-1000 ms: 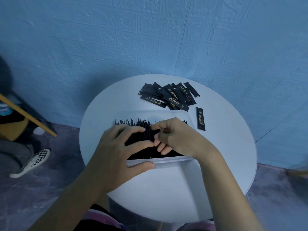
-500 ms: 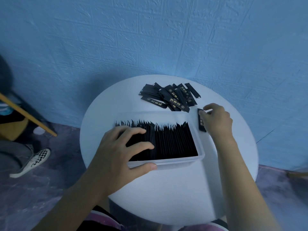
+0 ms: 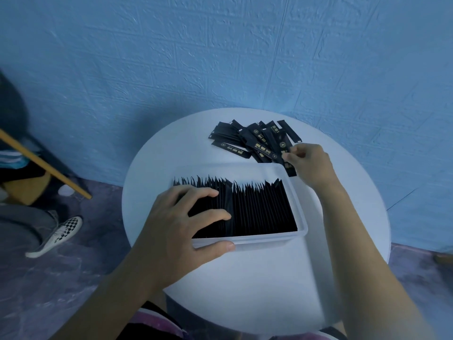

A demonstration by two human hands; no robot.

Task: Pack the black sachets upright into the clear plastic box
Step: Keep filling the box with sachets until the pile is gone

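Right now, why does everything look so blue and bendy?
In the head view a blue cast tints the table and wall; the wide lens bends the wall's seams; the packed sachets merge into plain black; the gold print on the loose sachets shows clearly.

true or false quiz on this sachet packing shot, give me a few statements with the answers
1. The clear plastic box sits on the round white table. True.
2. The black sachets in the box lie flat in a stack. False: they stand upright in a row.
3. The left hand rests on the packed sachets, thumb against the box's near wall. True.
4. The right hand is inside the box. False: it is beyond the box's far right corner, beside the loose pile of sachets, pinching a single black sachet.
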